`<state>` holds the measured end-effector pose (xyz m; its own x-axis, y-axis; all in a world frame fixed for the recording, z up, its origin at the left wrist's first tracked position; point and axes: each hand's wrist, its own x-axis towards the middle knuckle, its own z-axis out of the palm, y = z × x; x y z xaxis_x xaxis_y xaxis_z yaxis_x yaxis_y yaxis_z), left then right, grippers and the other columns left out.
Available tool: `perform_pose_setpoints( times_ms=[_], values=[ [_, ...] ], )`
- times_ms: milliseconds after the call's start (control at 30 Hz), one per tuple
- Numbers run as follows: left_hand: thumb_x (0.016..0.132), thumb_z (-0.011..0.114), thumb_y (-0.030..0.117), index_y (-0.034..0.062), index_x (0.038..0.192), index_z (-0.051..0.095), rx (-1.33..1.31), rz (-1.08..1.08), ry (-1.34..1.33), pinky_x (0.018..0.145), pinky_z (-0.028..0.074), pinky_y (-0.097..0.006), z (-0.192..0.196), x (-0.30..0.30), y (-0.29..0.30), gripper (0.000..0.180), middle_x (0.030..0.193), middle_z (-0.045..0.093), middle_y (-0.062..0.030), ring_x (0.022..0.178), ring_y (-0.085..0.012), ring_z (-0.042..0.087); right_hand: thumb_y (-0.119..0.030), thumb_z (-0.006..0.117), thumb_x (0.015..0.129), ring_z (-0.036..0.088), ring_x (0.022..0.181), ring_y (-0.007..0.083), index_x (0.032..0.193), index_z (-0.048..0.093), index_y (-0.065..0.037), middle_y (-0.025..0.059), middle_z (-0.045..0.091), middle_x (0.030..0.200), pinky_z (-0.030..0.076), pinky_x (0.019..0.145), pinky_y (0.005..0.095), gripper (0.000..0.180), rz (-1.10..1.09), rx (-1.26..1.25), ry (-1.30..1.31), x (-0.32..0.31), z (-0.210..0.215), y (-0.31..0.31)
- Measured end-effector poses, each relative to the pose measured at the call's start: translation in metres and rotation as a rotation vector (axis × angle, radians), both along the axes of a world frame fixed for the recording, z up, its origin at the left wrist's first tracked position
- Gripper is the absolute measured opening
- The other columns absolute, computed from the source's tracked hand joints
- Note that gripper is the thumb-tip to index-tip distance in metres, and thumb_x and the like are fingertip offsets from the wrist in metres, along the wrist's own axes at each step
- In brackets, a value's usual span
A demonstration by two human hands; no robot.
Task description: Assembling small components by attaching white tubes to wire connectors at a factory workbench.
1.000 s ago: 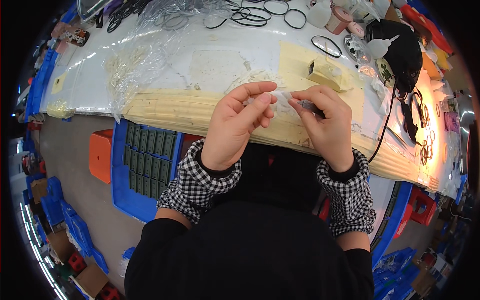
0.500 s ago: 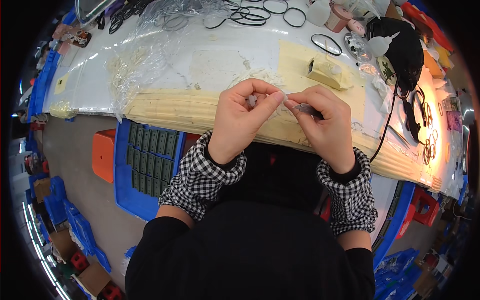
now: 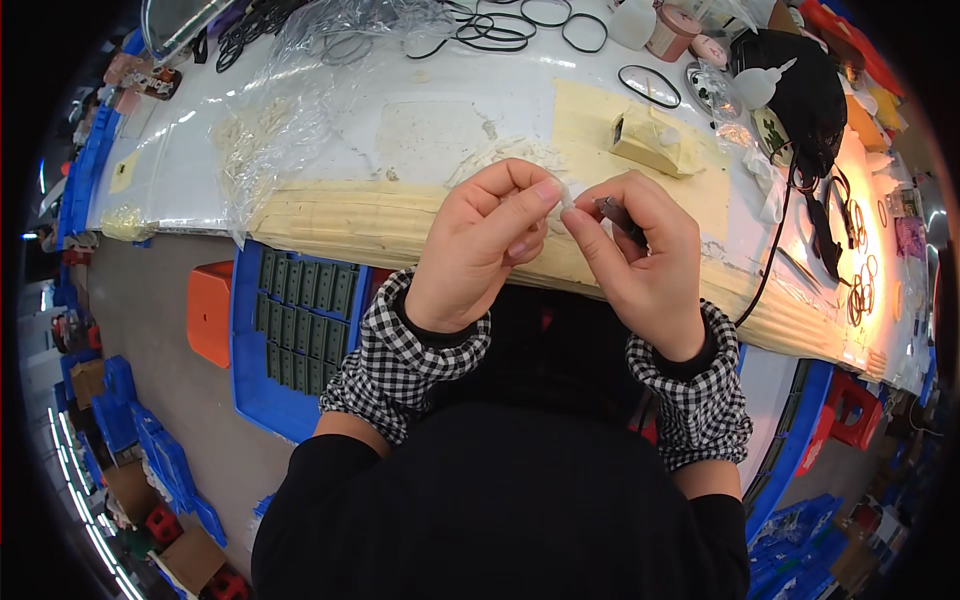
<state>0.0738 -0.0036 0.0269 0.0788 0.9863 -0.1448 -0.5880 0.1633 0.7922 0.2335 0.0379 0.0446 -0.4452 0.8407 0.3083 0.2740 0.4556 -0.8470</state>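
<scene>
My left hand (image 3: 487,243) is closed in a pinch on a small whitish piece (image 3: 565,196) between thumb and forefinger. Its exact kind is too small to make out. Close on the right, my right hand (image 3: 645,255) has its thumb and forefinger tips at the same piece. A short dark grey tool with a metallic end (image 3: 622,218), perhaps a small blade, lies gripped in the right hand's curled fingers. Both hands hover over the front edge of the worktable (image 3: 420,125), where white scraps (image 3: 505,153) are scattered just beyond them.
A yellow taped block (image 3: 655,148) stands beyond my right hand. Black rubber rings (image 3: 495,32) and crumpled clear plastic (image 3: 290,110) lie farther back. At right are a black bag (image 3: 805,90), a cable and a bright lamp glow. A blue crate (image 3: 290,400) of dark green parts sits below left, beside an orange stool (image 3: 210,315).
The hands have shifted slightly apart at the fingertips, showing more of the white piece. My left fingers have curled in, and the grey tool has turned more upright in my right hand.
</scene>
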Motion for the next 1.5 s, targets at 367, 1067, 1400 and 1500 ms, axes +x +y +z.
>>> perform_pose_setpoints(
  times_ms=[367, 1067, 1400, 1500],
  values=[
    [0.094, 0.053, 0.018, 0.002, 0.091, 0.058, 0.088, -0.072, -0.164, 0.053, 0.029, -0.019, -0.011, -0.001, 0.0, 0.017, 0.067, 0.048, 0.004, 0.056, -0.003, 0.034, -0.019, 0.068, 0.083, 0.041, 0.053, 0.0052, 0.086, 0.058, -0.001, -0.0001, 0.051, 0.064, 0.033, 0.046, 0.0215, 0.021, 0.192, -0.285, 0.085, 0.007, 0.009, -0.005],
    [0.094, 0.056, 0.021, 0.0057, 0.091, 0.058, 0.178, -0.073, -0.103, 0.052, 0.029, -0.018, -0.023, -0.002, -0.004, 0.015, 0.066, 0.046, 0.0053, 0.056, -0.0027, 0.034, -0.049, 0.061, 0.079, 0.052, 0.05, 0.0193, 0.073, 0.049, -0.01, 0.0024, 0.047, 0.059, 0.04, 0.043, 0.03, 0.041, -0.08, 0.512, -0.349, -0.001, -0.003, -0.007],
    [0.093, 0.056, 0.02, 0.0071, 0.094, 0.058, 0.202, -0.048, -0.184, 0.054, 0.031, -0.017, -0.026, 0.004, -0.006, 0.013, 0.069, 0.046, 0.0048, 0.059, -0.0028, 0.036, -0.047, 0.061, 0.079, 0.052, 0.05, 0.0194, 0.073, 0.049, -0.01, 0.0024, 0.046, 0.059, 0.04, 0.043, 0.0304, 0.039, -0.056, 0.514, -0.384, -0.001, -0.003, -0.008],
    [0.093, 0.056, 0.021, 0.0071, 0.094, 0.058, 0.215, -0.068, -0.189, 0.055, 0.031, -0.017, -0.026, 0.002, -0.006, 0.014, 0.069, 0.046, 0.0048, 0.06, -0.003, 0.037, -0.047, 0.061, 0.078, 0.052, 0.05, 0.0193, 0.073, 0.049, -0.01, 0.0023, 0.046, 0.059, 0.04, 0.043, 0.0303, 0.039, -0.062, 0.515, -0.378, -0.001, -0.002, -0.009]
  ],
)
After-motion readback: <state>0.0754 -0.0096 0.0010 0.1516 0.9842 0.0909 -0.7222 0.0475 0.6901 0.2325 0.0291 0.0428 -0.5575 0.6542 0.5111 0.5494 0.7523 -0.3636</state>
